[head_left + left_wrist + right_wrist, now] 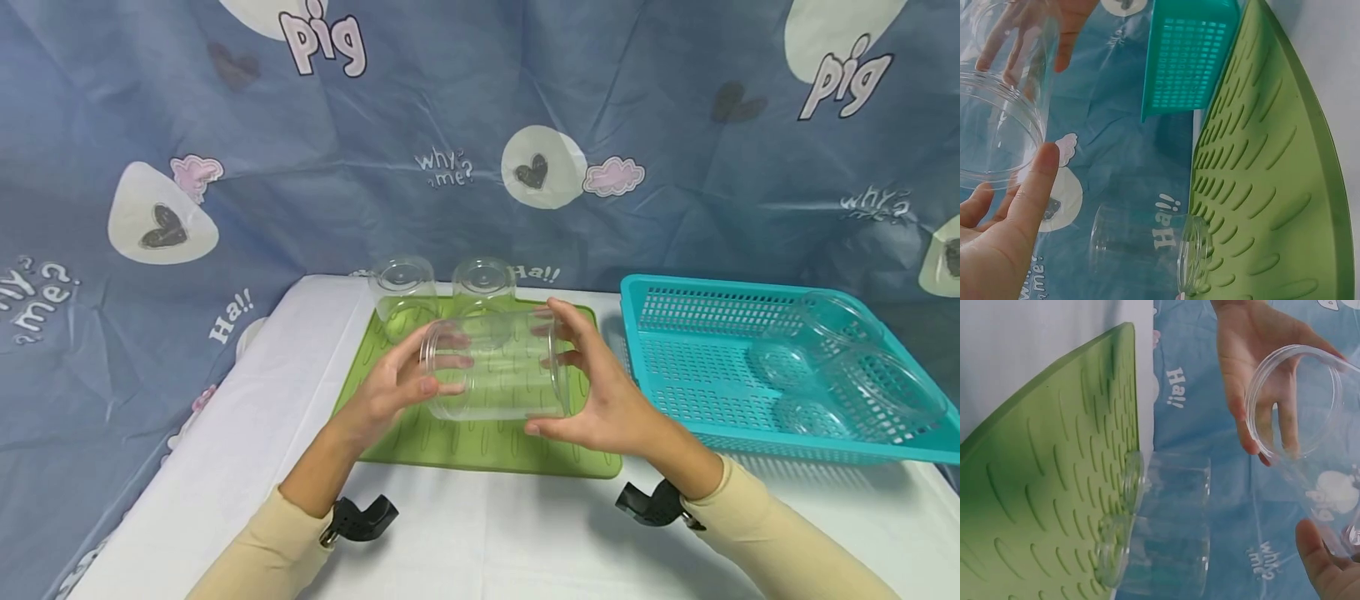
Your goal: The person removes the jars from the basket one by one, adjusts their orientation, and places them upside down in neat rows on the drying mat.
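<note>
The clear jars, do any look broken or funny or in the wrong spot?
Nothing stands out. The jar in the hands is sideways, but both hold it. Two jars stand upside down on the green mat; two more sit in the blue-green basket. No cracks or spills show.

A big blue cloth (480, 100) hangs behind the white table top (480, 517) like a wall. It has folds and wrinkles, and it also shows past the table's left side. Fun pictures cover it: pink clouds (613, 177), dark hearts (532, 172) and pale round blobs (543, 194). There are words too, like "pig" (322, 37), "why me?" (444, 167) and "Ha!!" (231, 317). The light is soft, and faint gray shadows (832, 479) lie on the white.
</note>
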A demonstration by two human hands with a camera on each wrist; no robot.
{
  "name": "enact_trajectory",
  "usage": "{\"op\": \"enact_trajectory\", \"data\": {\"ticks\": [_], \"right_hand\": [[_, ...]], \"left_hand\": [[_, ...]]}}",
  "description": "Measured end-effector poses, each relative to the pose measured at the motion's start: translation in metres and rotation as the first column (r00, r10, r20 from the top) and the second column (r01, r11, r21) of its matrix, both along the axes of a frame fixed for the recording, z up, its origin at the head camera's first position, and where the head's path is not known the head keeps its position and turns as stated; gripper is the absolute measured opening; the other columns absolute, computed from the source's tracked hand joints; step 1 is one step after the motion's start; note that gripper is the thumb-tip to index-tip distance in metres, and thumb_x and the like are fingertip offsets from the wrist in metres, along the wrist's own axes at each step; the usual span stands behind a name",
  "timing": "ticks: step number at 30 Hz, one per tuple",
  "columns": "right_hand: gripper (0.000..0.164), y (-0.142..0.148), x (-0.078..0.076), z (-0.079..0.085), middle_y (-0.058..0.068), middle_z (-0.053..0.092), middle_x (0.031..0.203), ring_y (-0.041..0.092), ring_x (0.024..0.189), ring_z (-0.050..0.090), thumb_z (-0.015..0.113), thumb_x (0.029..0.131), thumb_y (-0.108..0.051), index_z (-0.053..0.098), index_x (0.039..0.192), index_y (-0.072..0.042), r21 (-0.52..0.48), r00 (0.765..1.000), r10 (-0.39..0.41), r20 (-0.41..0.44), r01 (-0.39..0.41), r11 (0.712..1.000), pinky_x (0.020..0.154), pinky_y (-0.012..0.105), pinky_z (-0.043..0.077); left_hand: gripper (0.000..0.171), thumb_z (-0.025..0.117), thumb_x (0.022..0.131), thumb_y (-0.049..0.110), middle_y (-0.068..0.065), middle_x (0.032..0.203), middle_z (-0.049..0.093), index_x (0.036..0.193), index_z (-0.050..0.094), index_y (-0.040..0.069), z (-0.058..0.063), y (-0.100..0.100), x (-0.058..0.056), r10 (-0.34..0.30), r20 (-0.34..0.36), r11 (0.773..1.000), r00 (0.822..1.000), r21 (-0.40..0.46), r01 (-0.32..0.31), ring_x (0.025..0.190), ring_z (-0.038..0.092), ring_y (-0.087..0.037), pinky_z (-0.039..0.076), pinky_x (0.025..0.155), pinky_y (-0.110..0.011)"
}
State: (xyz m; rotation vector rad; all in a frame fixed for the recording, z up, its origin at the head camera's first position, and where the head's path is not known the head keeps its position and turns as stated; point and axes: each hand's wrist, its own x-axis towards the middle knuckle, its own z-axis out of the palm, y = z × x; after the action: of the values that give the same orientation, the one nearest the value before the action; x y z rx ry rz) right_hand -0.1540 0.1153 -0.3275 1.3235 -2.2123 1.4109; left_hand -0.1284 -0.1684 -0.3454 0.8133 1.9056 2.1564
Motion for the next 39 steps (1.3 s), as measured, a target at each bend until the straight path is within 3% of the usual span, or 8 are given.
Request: {"op": "enact_trajectory", "data": {"ticks": [8, 15, 20, 23, 25, 28, 34, 39], "right_hand": [[0.121, -0.002, 0.0, 0.0, 0.02, 0.036, 0.149, 0.029, 0.131, 0.05, 0.096, 0.058, -0.012, 0.021, 0.152, 0.004, 0.01, 0.999, 0.012, -0.043, -0.012, 1.0, 0.096, 0.032, 0.057], [0.117, 0.0, 0.0, 0.003, 0.016, 0.036, 0.151, 0.025, 0.132, 0.049, 0.096, 0.06, -0.019, 0.025, 0.152, -0.001, 0.034, 0.997, 0.009, -0.081, -0.006, 0.999, 0.095, 0.032, 0.057], [0.117, 0.005, 0.0, 0.004, 0.016, 0.036, 0.151, 0.025, 0.131, 0.049, 0.096, 0.058, -0.019, 0.027, 0.151, -0.001, 0.035, 0.995, 0.0, -0.098, 0.004, 0.999, 0.094, 0.031, 0.056], [0.117, 0.011, -0.002, 0.006, 0.015, 0.035, 0.152, 0.021, 0.131, 0.047, 0.097, 0.058, -0.019, 0.028, 0.151, 0.0, 0.042, 0.994, -0.011, -0.106, 0.016, 0.999, 0.094, 0.03, 0.056], [0.117, 0.015, -0.003, 0.009, 0.013, 0.034, 0.153, 0.019, 0.131, 0.046, 0.097, 0.059, -0.021, 0.028, 0.151, -0.001, 0.061, 0.993, -0.021, -0.116, 0.028, 0.998, 0.093, 0.03, 0.056], [0.116, 0.021, -0.006, 0.015, 0.013, 0.035, 0.153, 0.019, 0.13, 0.046, 0.096, 0.06, -0.023, 0.028, 0.152, -0.002, 0.101, 0.989, -0.035, -0.141, 0.049, 0.994, 0.093, 0.031, 0.057], [0.118, 0.031, -0.009, 0.03, 0.015, 0.038, 0.149, 0.019, 0.125, 0.047, 0.096, 0.057, -0.019, 0.029, 0.153, -0.006, 0.191, 0.969, -0.072, -0.236, 0.119, 0.974, 0.087, 0.035, 0.059], [0.118, 0.041, -0.009, 0.046, 0.014, 0.039, 0.148, 0.023, 0.125, 0.049, 0.095, 0.058, -0.024, 0.029, 0.155, -0.01, 0.292, 0.948, -0.104, -0.302, 0.196, 0.936, 0.084, 0.033, 0.055]], "left_hand": [[0.079, 0.063, 0.096, 0.032, -0.029, 0.149, 0.033, 0.155, 0.021, 0.001, -0.002, -0.003, 0.001, -0.005, -0.023, 1.0, 1.0, -0.016, 0.005, 0.13, 0.053, -0.025, 0.052, 0.104, -0.052], [0.082, 0.064, 0.095, 0.04, -0.024, 0.155, 0.036, 0.157, 0.02, 0.009, -0.001, -0.013, 0.005, 0.021, -0.043, 0.992, 0.999, -0.121, -0.026, 0.137, 0.048, -0.013, 0.043, 0.114, -0.026], [0.076, 0.061, 0.098, 0.032, -0.027, 0.155, 0.033, 0.157, 0.021, 0.006, -0.001, -0.036, 0.01, 0.067, -0.081, 0.97, 0.994, -0.229, -0.084, 0.137, 0.046, -0.003, 0.041, 0.113, -0.017], [0.07, 0.062, 0.098, 0.023, -0.025, 0.153, 0.038, 0.156, 0.026, 0.008, -0.001, -0.05, 0.015, 0.112, -0.127, 0.931, 0.986, -0.334, -0.149, 0.137, 0.046, -0.003, 0.04, 0.112, -0.014], [0.068, 0.063, 0.097, 0.016, -0.02, 0.153, 0.042, 0.155, 0.029, 0.01, -0.003, -0.059, 0.018, 0.148, -0.155, 0.892, 0.977, -0.406, -0.199, 0.139, 0.046, -0.01, 0.039, 0.112, -0.013], [0.066, 0.065, 0.095, 0.014, -0.017, 0.151, 0.045, 0.153, 0.034, 0.008, -0.007, -0.07, 0.022, 0.211, -0.244, 0.791, 0.946, -0.525, -0.312, 0.14, 0.045, -0.027, 0.042, 0.115, -0.03], [0.072, 0.071, 0.092, 0.031, -0.023, 0.15, 0.044, 0.149, 0.039, 0.001, -0.023, -0.084, 0.028, 0.232, -0.411, 0.487, 0.882, -0.736, -0.471, 0.139, 0.041, -0.045, 0.038, 0.11, -0.065], [0.072, 0.072, 0.09, 0.033, -0.028, 0.149, 0.044, 0.146, 0.042, -0.003, -0.032, -0.093, 0.032, 0.169, -0.461, 0.369, 0.871, -0.79, -0.49, 0.138, 0.042, -0.048, 0.037, 0.112, -0.065]]}}
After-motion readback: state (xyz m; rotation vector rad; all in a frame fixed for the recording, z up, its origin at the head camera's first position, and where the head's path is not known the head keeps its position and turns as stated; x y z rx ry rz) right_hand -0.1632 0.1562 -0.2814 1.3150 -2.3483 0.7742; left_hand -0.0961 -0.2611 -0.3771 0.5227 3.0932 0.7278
